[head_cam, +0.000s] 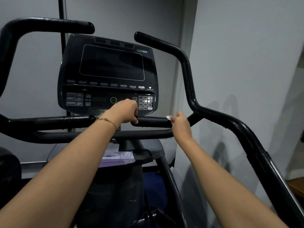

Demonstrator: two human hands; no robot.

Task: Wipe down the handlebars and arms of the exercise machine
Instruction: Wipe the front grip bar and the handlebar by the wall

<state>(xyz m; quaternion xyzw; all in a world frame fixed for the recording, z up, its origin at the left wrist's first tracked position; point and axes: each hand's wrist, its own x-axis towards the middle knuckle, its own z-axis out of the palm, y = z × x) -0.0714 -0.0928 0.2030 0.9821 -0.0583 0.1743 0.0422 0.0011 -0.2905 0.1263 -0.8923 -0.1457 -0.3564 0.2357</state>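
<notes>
1. Head view, the only one. Left hand is at centre frame, fingers curled over the inner end of the short bar, just under the console. Tight grip on the bar, no cloth seen in it.
2. Right hand, right of centre, is wrapped round the same short bar, near where it joins the right machine arm. A white bit pokes out at the top of the hand; cloth or nail, cannot tell.
3. Other task things: the right machine arm runs from upper centre to the lower right edge. Left handlebar is upper left, left short bar mid left. Both left ones look speckled wet.
4. Purple packet lies on the tray below centre. Maybe wipes, unreadable. Bracelet on the left wrist.
5. Step, judged: wiping the short bar, so early to mid task.
6. Next move calls for sliding the right hand along the bar with pressure while the left steadies it, then going up the right machine arm. Keep clear of the keypad just above the left hand.
</notes>
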